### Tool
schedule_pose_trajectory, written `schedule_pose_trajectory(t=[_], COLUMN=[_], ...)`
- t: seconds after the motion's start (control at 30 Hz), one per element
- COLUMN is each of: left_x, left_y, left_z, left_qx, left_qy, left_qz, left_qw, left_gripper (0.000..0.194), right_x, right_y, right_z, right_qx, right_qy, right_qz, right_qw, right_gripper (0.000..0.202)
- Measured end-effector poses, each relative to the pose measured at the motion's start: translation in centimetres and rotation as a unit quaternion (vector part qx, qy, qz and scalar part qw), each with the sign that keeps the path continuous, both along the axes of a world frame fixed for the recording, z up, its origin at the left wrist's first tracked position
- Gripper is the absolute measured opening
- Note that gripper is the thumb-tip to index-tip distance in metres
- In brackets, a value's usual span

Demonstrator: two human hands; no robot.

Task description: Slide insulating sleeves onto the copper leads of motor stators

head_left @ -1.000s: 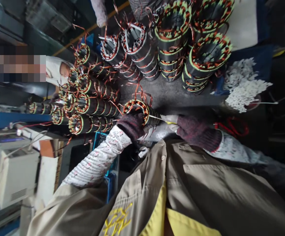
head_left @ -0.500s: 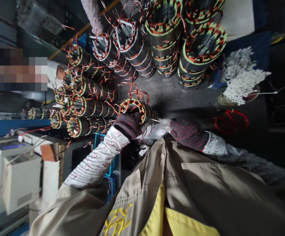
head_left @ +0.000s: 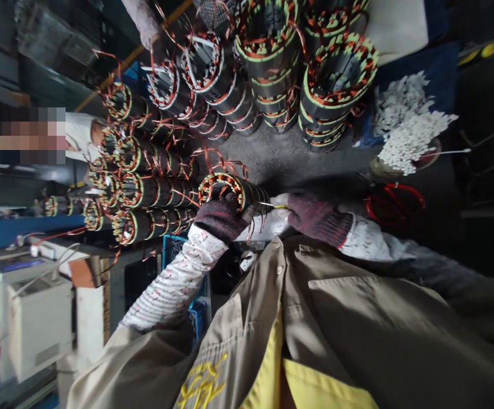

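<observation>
A motor stator with copper windings and green slot paper lies on its side at the near edge of the dark workbench. My left hand, in a dark knit glove, grips its near end. My right hand, also gloved, pinches a thin metal tool with a yellow handle, its tip at the stator's side.
Rows of wound stators lie stacked at the left, and taller stacks stand at the back. A heap of white paper strips and red-handled scissors lie at the right. A co-worker is at far left; another person's sleeve at the top.
The view has drifted, so everything sits further left and higher. My right hand has shifted slightly closer to the stator; my left hand keeps its grip.
</observation>
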State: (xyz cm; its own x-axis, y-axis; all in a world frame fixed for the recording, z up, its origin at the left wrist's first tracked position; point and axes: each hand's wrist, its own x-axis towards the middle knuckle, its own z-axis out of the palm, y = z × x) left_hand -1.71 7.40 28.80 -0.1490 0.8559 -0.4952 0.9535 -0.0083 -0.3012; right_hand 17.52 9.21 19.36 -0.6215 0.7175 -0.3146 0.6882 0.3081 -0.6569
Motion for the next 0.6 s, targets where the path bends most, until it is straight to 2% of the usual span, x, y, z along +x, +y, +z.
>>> schedule_pose_trajectory(t=[0.1, 0.17, 0.33, 0.6], left_x=[0.5, 0.6, 0.5, 0.5], left_y=[0.0, 0.1, 0.2, 0.1], left_z=[-0.1, -0.2, -0.3, -0.5], left_qx=[0.013, 0.010, 0.019, 0.015], left_qy=[0.004, 0.006, 0.007, 0.014], left_qz=[0.034, 0.045, 0.047, 0.052], left_qw=[0.999, 0.999, 0.999, 0.998], left_gripper=[0.057, 0.057, 0.059, 0.060], right_x=[1.8, 1.7, 0.6, 0.8], right_y=[-0.7, -0.8, -0.7, -0.9], right_z=[-0.8, -1.4, -2.2, -1.5], right_qx=[-0.025, -0.042, -0.033, -0.001], right_qy=[-0.123, -0.155, -0.117, -0.114], right_qz=[0.009, 0.030, 0.048, 0.069], right_qw=[0.992, 0.987, 0.991, 0.991], right_gripper=[0.041, 0.040, 0.042, 0.043])
